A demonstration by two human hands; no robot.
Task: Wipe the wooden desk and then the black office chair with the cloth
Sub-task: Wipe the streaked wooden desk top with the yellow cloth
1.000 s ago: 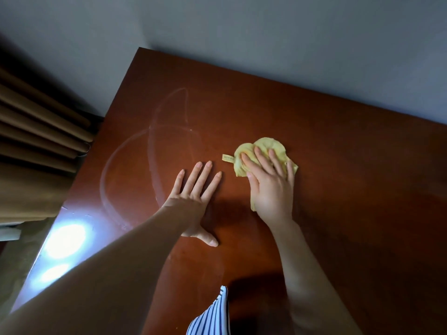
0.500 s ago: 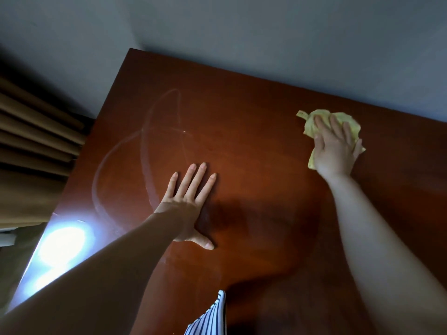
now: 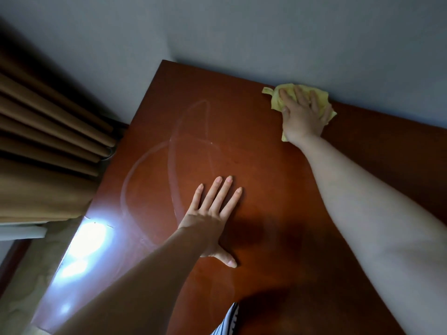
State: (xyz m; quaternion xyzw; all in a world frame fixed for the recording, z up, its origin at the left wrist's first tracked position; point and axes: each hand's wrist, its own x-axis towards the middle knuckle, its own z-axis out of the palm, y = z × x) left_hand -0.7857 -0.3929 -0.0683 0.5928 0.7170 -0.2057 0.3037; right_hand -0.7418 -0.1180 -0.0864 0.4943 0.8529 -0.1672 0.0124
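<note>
At the far left hang brown pleated curtains [image 3: 48, 151], and below them a bright glare [image 3: 92, 235] lies on the near left edge of the reddish-brown tabletop [image 3: 254, 151]. Pale curved streaks [image 3: 173, 165] loop across the left half of the wood, and one arc runs down to just beside the left hand.

The left hand [image 3: 210, 221] lies flat on the tabletop, palm down, holding nothing. Its fingers are straight and slightly spread toward the wall, and its thumb sticks out toward the near side. Below it, at the bottom edge, shows a bit of striped fabric [image 3: 229, 320].

Well apart from the left hand, farther back and to the right, the yellow cloth [image 3: 275, 102] lies bunched on the tabletop at its back edge, touching the grey wall [image 3: 242, 32]. The right hand [image 3: 303, 114] rests on top of the cloth, palm down, and presses it to the wood with its fingers spread out rather than curled round it. Cloth sticks out to the left of the fingers, beyond the fingertips, to the right of the hand and a little under the wrist. The right forearm reaches in from the lower right corner.
</note>
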